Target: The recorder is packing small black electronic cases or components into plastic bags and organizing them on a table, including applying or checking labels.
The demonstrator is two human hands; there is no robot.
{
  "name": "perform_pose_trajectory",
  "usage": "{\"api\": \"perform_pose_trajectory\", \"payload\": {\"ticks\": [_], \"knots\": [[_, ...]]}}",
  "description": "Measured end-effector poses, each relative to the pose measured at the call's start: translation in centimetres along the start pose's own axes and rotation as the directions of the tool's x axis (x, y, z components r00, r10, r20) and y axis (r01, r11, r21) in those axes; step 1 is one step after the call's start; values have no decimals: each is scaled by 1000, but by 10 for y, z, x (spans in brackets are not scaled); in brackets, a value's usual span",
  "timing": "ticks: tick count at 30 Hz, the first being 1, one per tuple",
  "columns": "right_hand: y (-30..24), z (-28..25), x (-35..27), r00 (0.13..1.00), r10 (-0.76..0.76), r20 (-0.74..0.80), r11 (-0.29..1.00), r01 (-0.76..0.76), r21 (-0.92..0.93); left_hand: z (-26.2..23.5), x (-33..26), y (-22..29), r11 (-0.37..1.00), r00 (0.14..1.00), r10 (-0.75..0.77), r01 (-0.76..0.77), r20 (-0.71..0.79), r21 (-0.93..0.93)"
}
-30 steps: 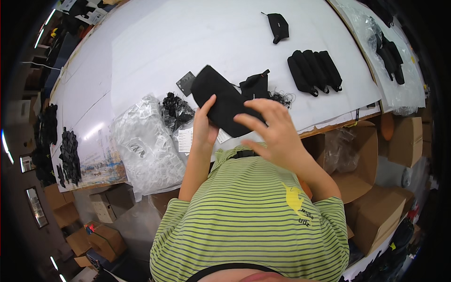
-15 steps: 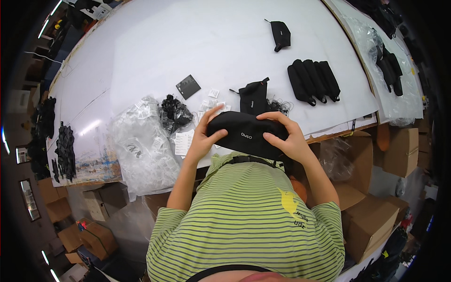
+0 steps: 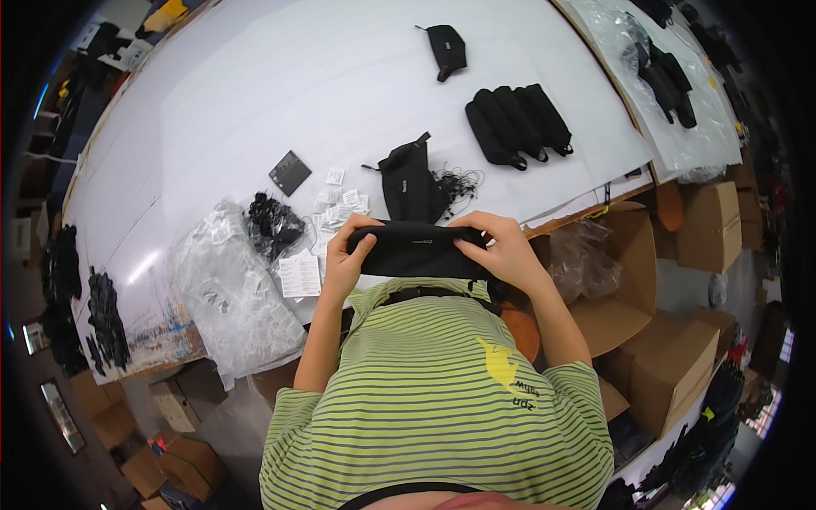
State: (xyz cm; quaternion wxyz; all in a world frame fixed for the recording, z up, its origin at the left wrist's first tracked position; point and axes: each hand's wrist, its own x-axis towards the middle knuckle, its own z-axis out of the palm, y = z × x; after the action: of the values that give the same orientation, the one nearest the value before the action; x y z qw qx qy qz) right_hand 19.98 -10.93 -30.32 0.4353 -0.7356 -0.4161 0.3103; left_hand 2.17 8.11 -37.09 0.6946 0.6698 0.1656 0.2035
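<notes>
A black fabric pouch [image 3: 416,257] with a small pale mark stretches level between my hands, just over the table's near edge. My left hand [image 3: 346,257] grips its left end, thumb on the near face and fingers behind. At the other end my right hand [image 3: 500,248] pinches it the same way. Right behind lies another black pouch [image 3: 405,183] with a zip pull and a loop, beside a tangle of thin black cords [image 3: 460,182]. White paper tags [image 3: 347,207] and a printed white sheet [image 3: 301,274] lie near my left hand.
A clear plastic bag [image 3: 231,293] of white tags, a black bundle [image 3: 270,226] and a dark card [image 3: 291,173] sit on the left. Farther back are a row of black pouches [image 3: 518,126] and a single one [image 3: 447,51]. Cardboard boxes [image 3: 671,374] stand below right.
Both hands have tipped the pouch, so its face looks narrower and its top edge straighter. My view has shifted, and the table things appear farther left. Both hands keep their hold.
</notes>
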Motion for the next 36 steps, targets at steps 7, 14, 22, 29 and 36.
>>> {"api": "perform_pose_trajectory", "payload": {"ticks": [7, 14, 22, 29, 36], "knots": [[83, -54, 0, 876, 238, -419, 944, -106, 313, -97, -45, -75, 500, 839, 178, 373, -514, 782], [204, -159, 35, 495, -52, -867, 955, -228, -188, -120, -114, -128, 132, 652, -58, 755, -756, 642], [297, -194, 91, 802, 95, -589, 729, -460, -508, -89, -93, -113, 157, 631, 219, 730, -744, 665], [215, -82, 72, 937, -146, -319, 948, 41, -315, -86, -86, -89, 431, 488, -4, 788, -873, 439], [233, -11, 72, 960, -266, 82, 757, 261, -599, -87, -65, -81, 715, 571, 69, 544, -818, 439]]}}
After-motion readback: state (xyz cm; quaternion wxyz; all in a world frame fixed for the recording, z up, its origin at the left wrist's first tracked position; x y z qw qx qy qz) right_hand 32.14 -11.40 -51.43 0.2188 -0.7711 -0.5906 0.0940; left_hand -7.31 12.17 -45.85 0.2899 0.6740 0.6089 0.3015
